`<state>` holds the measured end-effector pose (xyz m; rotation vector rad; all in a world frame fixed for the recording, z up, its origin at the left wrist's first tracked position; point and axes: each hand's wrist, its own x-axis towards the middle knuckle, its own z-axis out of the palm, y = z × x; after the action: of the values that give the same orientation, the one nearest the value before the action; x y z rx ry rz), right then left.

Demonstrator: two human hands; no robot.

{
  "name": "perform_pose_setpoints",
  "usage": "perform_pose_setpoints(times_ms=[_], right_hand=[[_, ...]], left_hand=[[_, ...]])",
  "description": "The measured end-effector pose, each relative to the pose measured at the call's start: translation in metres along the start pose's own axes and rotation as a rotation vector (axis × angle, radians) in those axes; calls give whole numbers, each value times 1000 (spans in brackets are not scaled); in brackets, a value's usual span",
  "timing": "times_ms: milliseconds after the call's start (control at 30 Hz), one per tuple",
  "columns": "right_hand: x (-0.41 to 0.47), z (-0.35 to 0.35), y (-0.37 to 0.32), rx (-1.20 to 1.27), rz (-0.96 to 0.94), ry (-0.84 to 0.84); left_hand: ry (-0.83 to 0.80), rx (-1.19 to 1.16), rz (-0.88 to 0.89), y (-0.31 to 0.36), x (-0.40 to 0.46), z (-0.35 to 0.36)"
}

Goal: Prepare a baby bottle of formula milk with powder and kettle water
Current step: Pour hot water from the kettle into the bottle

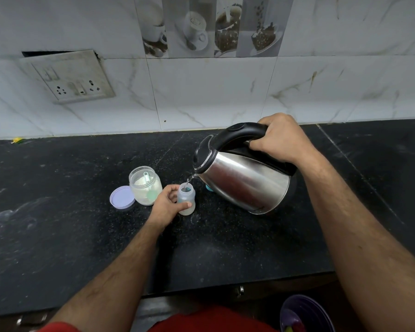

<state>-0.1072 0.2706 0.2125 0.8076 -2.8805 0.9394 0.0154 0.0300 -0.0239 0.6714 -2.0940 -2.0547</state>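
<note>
Nearest the lens: red clothing at the bottom edge, a purple bowl (306,315) low right, below the front edge of the black stone worktop (58,236); two bare forearms reaching out over it. Left hand (167,207) wrapped round the small clear baby bottle (186,200), fingers curled behind, thumb pressed across the front; bottle upright on the worktop, mouth open, just beside the open powder jar (145,185) with its scoop (146,176) inside; lilac lid (122,197) lying flat, touching the jar's left side. Right hand (282,140) clenched round the black handle of the steel kettle (243,182), fingers closed tight; kettle tilted, thin stream falling from the spout into the bottle's neck. Probably heavy, hot on the metal: safest by the handle only. Bottle light, stiff, easily tipped: best steadied low on the body.
</note>
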Motion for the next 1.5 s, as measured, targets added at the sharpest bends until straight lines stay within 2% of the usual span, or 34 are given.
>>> perform_pose_setpoints(times_ms=[1500], right_hand=[[-5,30,9,-43,-4,-29]], left_hand=[[-5,-17,7,2,-3,-1]])
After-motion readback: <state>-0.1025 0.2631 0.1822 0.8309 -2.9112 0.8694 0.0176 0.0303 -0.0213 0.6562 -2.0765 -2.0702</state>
